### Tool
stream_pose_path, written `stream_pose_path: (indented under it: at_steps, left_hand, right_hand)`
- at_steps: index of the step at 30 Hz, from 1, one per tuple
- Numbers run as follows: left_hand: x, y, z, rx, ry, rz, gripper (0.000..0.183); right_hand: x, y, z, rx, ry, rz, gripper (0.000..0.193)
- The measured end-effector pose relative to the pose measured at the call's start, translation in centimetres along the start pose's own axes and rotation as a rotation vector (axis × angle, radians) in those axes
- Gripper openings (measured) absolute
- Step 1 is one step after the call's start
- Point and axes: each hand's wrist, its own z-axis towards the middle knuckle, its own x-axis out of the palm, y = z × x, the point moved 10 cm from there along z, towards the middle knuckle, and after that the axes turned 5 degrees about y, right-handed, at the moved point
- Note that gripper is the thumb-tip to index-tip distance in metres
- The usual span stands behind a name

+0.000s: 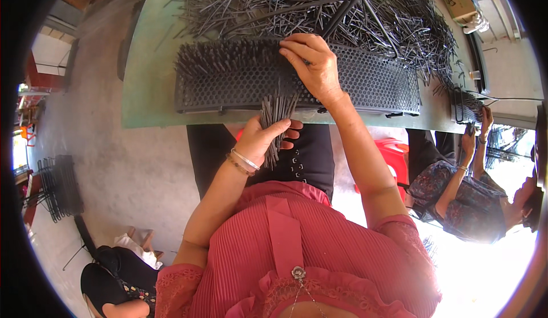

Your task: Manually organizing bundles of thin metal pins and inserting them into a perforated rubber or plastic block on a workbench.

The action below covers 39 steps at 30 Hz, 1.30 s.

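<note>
A long black perforated rack [240,90] lies across the near side of the table, its face full of round holes. Many short dark strips [222,58] stand up from the holes along its far left part. Below the rack's near edge, my left hand [260,138] is closed around a bundle of thin dark strips [277,110], whose tips point toward the rack. My right hand [317,67] is over the middle of the rack, its thumb and fingers pinched at the right end of the standing strips. Whatever is between those fingertips is too small to make out.
A big heap of loose dark strips [274,10] covers the far part of the greenish tabletop [145,84], with dark rods [348,7] across it. At right, a co-worker's hands [485,121] touch another rack. A cardboard box [456,1] and red stool [391,158] stand nearby.
</note>
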Motion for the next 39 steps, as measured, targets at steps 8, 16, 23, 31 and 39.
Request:
stream_pose_path:
  at_steps: [8,16,23,31,39]
  left_hand:
    - [0.6,-2.5,-1.3,0.123,0.055,0.092,0.021]
    - [-1.0,-2.1,-1.7,0.116,0.115,0.091,0.023]
    - [-3.9,-2.3,-3.5,0.089,0.003,-0.063,0.023]
    - [-5.7,-2.9,-4.5,0.118,-0.063,-0.079,0.021]
    - [-5.8,-3.2,-4.4,0.141,-0.034,-0.1,0.02]
  right_hand:
    - [1.1,0.0,-1.4,0.361,0.255,0.289,0.03]
    - [3.0,-0.1,-1.0,0.575,0.285,0.531,0.023]
    - [3.1,2.7,2.0,0.404,0.051,0.423,0.021]
    - [4.6,2.9,1.7,0.17,-0.074,0.077,0.021]
    - [6.7,6.8,1.5,-0.198,0.082,-0.205,0.019]
